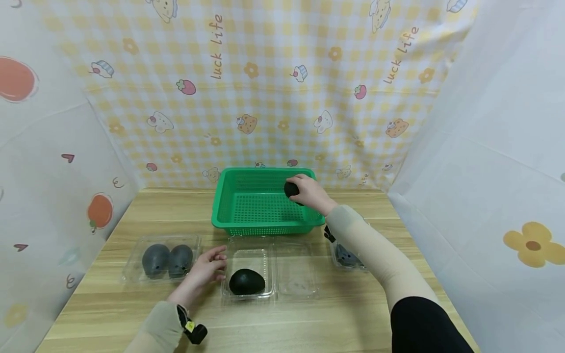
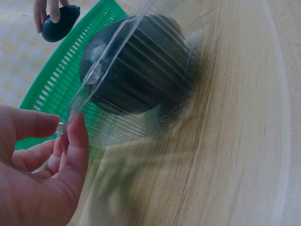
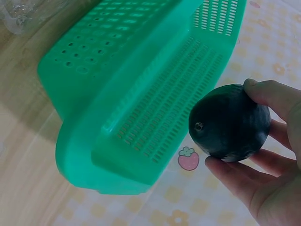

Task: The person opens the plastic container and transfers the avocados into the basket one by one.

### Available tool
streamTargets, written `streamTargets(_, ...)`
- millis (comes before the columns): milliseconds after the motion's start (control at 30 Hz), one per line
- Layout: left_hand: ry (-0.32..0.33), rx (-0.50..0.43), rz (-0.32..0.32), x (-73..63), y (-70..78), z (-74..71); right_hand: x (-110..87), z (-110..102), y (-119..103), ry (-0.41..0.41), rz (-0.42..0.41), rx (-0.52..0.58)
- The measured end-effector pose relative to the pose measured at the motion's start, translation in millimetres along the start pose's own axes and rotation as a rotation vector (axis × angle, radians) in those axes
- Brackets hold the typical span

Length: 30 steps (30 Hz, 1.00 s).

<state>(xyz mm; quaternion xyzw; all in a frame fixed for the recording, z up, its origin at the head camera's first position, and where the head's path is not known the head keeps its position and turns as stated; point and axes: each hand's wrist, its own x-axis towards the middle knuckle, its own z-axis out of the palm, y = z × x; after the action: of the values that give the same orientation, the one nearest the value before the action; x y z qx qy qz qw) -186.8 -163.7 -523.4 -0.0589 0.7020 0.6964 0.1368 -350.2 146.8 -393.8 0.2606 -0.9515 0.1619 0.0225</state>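
Here, the outstretched right grip (image 1: 309, 192) holds an avocado (image 3: 229, 123); left grip (image 1: 204, 268) (seemingly) pinches a container (image 1: 250, 258).

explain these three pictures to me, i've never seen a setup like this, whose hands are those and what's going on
There is no machine doing the work: a person uses a bare left hand and right hand. The wide picture comes from a camera worn on the head; the other two come from small cameras on the wrists, each watching its own hand.

On the wooden table are a green basket, an open clear box with one avocado-like fruit, a left-hand box with two dark fruits, and a right-hand box with dark contents, partly hidden.

The right hand holds another fruit near the basket's right end; the left pinches the open box's edge.
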Motion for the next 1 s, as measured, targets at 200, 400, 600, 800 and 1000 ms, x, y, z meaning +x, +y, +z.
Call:
streamTargets(200,0.0,-0.005,-0.001,-0.1,0.7,0.0,2.3,3.8,4.7,-0.01,0.021,-0.003)
streamTargets(400,0.0,-0.004,0.001,-0.8,0.8,0.1,4.1,8.7,9.6,-0.012,0.026,-0.011)
streamTargets(600,0.003,0.0,0.001,-2.2,1.0,0.5,5.3,13.7,14.4,-0.024,0.035,-0.012)
streamTargets(800,0.003,-0.006,0.005,-1.2,0.5,0.6,8.1,20.1,19.3,-0.033,0.045,-0.003)
streamTargets(1000,0.004,-0.003,0.005,-1.3,0.6,0.7,12.9,27.5,21.5,-0.062,0.07,-0.005)
